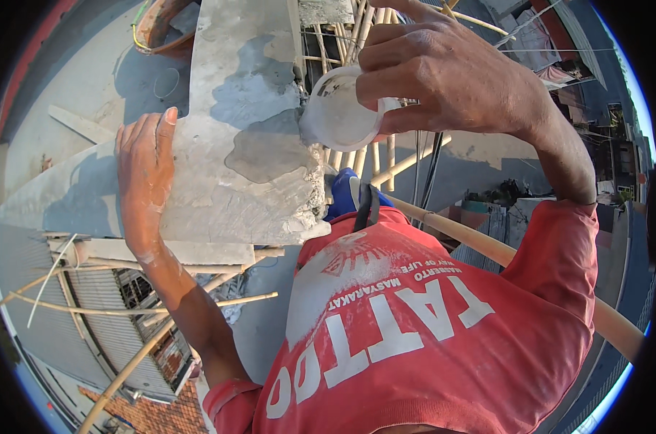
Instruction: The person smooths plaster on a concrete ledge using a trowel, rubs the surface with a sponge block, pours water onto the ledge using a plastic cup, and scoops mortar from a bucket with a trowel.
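Note:
My right hand (418, 83) grips a round white plastic container (335, 108), tilted at the broken, rough edge of a grey concrete beam (219, 195). Beside the container, a dark wet patch (261, 145) spreads on the concrete; whether anything is flowing from it, I cannot tell. My left hand (143, 166) is on the beam at the left, its fingers bent over the edge.
Bamboo poles (465, 239) form scaffolding around and below the beam. A bucket (170, 43) sits at the upper left, with a loose board (78, 123) lower down. Dark cables (433, 163) hang at the right. Roofs (162, 409) show far below; my blue-clad foot (342, 195) is near the beam.

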`<state>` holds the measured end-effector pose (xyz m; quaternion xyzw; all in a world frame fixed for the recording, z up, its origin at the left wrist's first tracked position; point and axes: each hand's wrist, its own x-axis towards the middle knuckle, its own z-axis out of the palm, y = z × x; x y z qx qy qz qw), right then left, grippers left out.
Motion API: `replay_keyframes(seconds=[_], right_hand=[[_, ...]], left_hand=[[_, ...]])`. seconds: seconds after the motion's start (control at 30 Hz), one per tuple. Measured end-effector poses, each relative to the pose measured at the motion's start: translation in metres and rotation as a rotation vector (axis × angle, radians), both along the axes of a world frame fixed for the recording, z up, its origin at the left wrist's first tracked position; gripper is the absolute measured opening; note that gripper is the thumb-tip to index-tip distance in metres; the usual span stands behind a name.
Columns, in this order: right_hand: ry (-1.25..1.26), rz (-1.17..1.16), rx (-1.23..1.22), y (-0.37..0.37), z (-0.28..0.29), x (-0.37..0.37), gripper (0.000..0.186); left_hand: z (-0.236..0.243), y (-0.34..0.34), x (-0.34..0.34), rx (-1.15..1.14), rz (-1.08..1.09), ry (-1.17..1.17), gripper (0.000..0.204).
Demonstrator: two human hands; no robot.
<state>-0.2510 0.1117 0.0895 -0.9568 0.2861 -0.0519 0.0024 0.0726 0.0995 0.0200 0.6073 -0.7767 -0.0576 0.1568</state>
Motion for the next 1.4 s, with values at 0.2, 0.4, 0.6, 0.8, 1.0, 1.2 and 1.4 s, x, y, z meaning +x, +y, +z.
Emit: replay_keyframes(seconds=[0.2,0.4,0.6,0.8,1.0,1.2,1.4], right_hand=[[-0.119,-0.172,0.059,0.018,-0.019,-0.043,0.028],[-0.13,-0.316,0.091,0.048,-0.045,-0.061,0.03],[0.001,-0.192,0.163,0.038,-0.085,-0.029,0.028],[0.098,-0.061,0.164,0.03,-0.089,0.012,0.026],[-0.03,-0.227,0.296,0.015,-0.103,-0.011,0.026],[-0.27,-0.577,0.297,0.037,-0.158,-0.037,0.028],[-0.14,-0.707,0.265,0.05,-0.245,-0.041,0.026]], left_hand=[[0.002,-0.001,-0.008,0.083,0.048,0.04,0.046],[-0.019,-0.004,0.019,-0.353,-0.376,-0.094,0.033],[-0.007,0.002,-0.002,0.055,0.106,0.127,0.03],[0.002,0.007,0.001,0.082,0.096,0.142,0.033],[-0.001,0.004,0.0,0.102,0.109,0.164,0.035],[0.005,0.008,-0.006,0.149,0.13,0.136,0.039],[0.005,0.009,-0.008,0.152,0.151,0.193,0.04]])
